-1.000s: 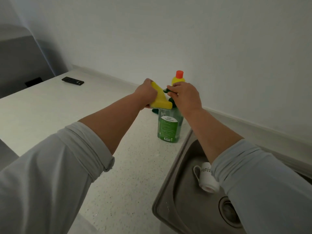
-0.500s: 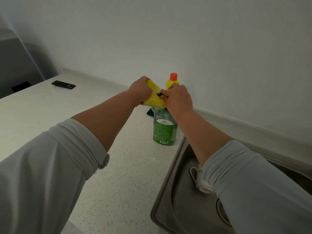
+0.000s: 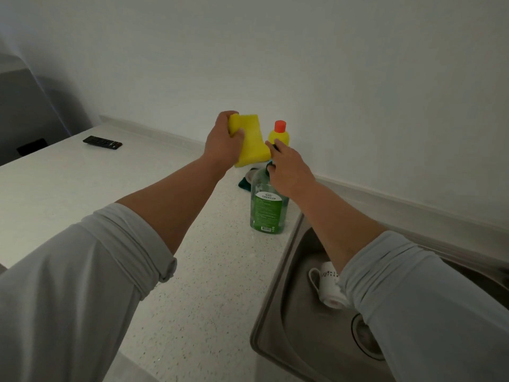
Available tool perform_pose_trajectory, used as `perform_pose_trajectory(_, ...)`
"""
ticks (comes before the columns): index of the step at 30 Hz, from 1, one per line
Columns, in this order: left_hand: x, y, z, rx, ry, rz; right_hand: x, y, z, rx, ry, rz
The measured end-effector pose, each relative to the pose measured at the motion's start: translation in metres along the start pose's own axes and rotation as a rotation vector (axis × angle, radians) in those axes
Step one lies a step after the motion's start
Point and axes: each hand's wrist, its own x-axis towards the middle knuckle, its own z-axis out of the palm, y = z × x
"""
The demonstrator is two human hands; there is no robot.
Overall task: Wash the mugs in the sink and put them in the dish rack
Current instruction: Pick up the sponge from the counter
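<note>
Sponge (image 3: pixel 252 144) raised in left grip (image 3: pixel 223 142); right grip (image 3: pixel 289 169) rests on bottle (image 3: pixel 265 210).

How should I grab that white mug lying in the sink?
Take the handle: the white mug lies tipped over in the sink, and its loop sticks out on the left side, free of the sink wall. Reach down from above on that side and hook your fingers through. The right sleeve hides the mug's other side.
</note>
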Motion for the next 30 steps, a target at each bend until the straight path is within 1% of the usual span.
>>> perform_pose_trajectory(2,-0.006,0.002,0.002,-0.096,-0.019,-0.01,-0.01,0.006,0.001,0.146,0.042,0.034)
perform_pose_trajectory(5,-0.021,0.007,0.011,-0.224,-0.089,-0.043,-0.029,0.014,-0.005,0.481,0.197,0.203)
perform_pose_trajectory(7,-0.037,0.013,0.026,-0.248,-0.132,-0.029,-0.043,0.023,-0.016,0.763,0.25,0.321)
perform_pose_trajectory(8,-0.046,0.016,0.036,-0.245,-0.151,-0.007,-0.052,0.029,-0.023,0.969,0.229,0.371)
perform_pose_trajectory(9,-0.056,0.02,0.05,-0.232,-0.164,0.015,-0.062,0.036,-0.03,1.164,0.167,0.423)
perform_pose_trajectory(10,-0.067,0.024,0.064,-0.214,-0.169,0.033,-0.073,0.045,-0.035,1.314,0.095,0.462)
perform_pose_trajectory(11,-0.077,0.027,0.081,-0.194,-0.169,0.043,-0.085,0.055,-0.038,1.387,0.034,0.493)
perform_pose_trajectory(13,-0.097,0.032,0.115,-0.18,-0.168,0.052,-0.109,0.079,-0.037,1.377,-0.016,0.541)
perform_pose_trajectory(17,-0.134,0.033,0.186,-0.138,-0.218,0.018,-0.157,0.132,-0.033,1.296,0.017,0.627)
perform_pose_trajectory(21,-0.163,0.022,0.242,-0.13,-0.358,-0.059,-0.195,0.189,-0.014,1.133,-0.008,0.734)
perform_pose_trajectory(23,-0.175,0.009,0.264,-0.094,-0.41,-0.127,-0.208,0.214,0.002,1.023,-0.068,0.743)
perform_pose_trajectory(25,-0.187,-0.007,0.28,-0.074,-0.458,-0.233,-0.22,0.234,0.02,0.952,-0.113,0.757)
perform_pose_trajectory(27,-0.197,-0.028,0.294,-0.014,-0.499,-0.342,-0.229,0.248,0.04,0.951,-0.11,0.827)
perform_pose_trajectory(30,-0.203,-0.058,0.308,0.088,-0.538,-0.473,-0.238,0.26,0.069,1.011,-0.095,0.962)
